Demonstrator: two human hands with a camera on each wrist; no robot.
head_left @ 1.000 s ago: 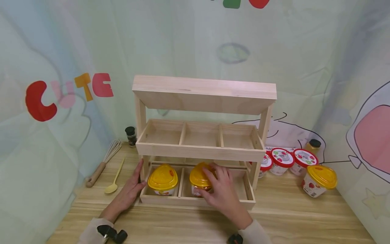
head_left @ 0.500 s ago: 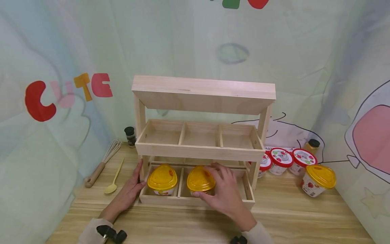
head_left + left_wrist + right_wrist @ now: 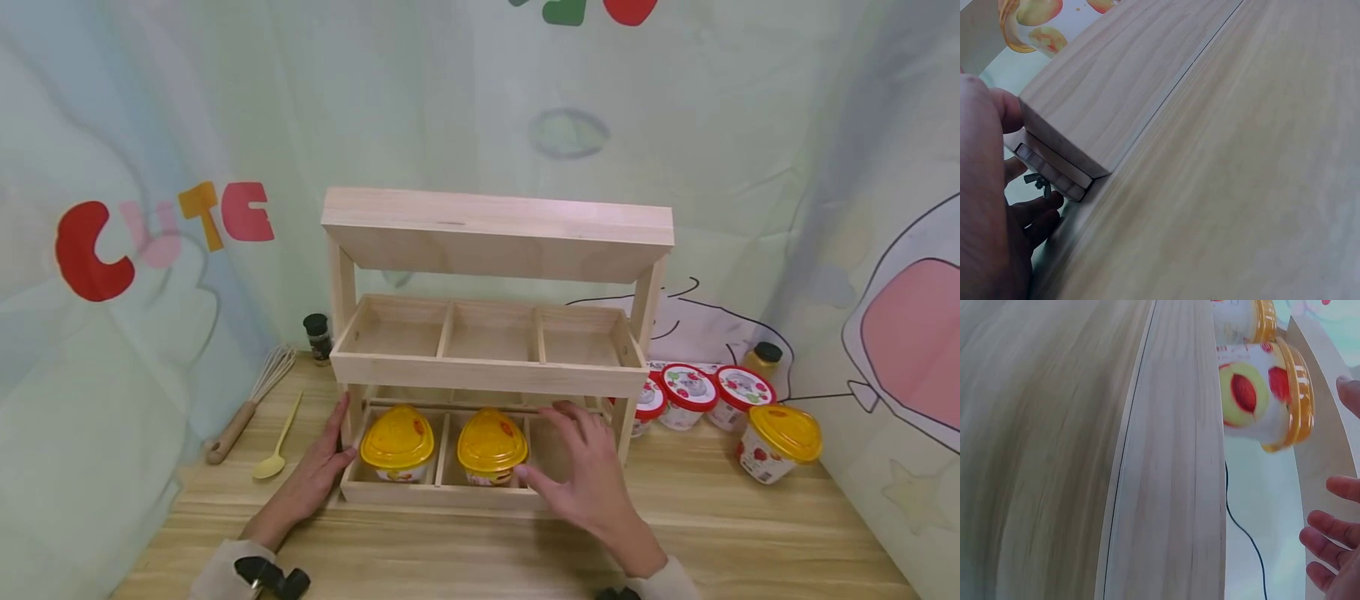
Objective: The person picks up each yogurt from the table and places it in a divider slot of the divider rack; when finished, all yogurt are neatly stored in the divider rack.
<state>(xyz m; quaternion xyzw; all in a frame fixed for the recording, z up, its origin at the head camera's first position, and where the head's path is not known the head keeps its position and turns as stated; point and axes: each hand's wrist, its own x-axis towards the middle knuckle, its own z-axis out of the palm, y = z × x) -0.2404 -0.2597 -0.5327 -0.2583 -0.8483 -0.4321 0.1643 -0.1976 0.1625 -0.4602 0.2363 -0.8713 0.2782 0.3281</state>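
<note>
Right hand is nearer: its fingers are standing wide apart, holding nothing. Yellow-lidded white plastic tub is sitting upright just left of them, in the middle compartment of the pale wooden lower tray; matching tub is occupying the compartment farther left. Left hand is touching the tray's left end, fingers extended.

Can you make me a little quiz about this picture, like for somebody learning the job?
1. How many yellow-lidded tubs stand in the lower tray?
2. True or false: the whisk lies to the left of the wooden rack.
3. The left grip touches: (a) the spoon, (b) the wooden rack, (c) a red lid.

Key: 1, two; 2, true; 3, b.
</note>
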